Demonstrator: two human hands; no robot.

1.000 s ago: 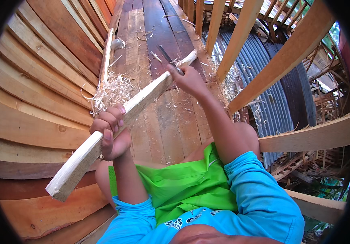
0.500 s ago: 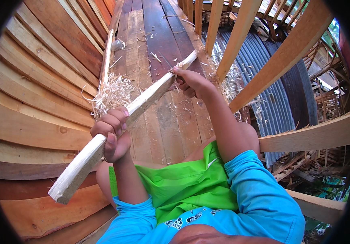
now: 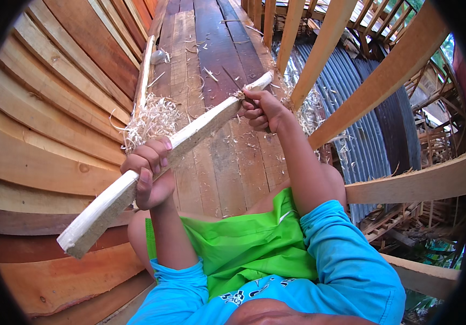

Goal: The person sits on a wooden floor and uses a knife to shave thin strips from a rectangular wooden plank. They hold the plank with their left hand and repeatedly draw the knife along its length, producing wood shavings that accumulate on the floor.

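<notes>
The right hand [image 3: 263, 111], fist closed on a dark blade [image 3: 233, 81], had drawn back nearer along the pale wooden stick [image 3: 189, 138]. The left hand [image 3: 149, 173] remained wrapped around its near half, so another shaving stroke looked finished.

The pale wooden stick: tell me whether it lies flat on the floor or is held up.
Held up, slanting. The left hand grips the pale wooden stick mid-length, and the right hand meets its far end.
</notes>
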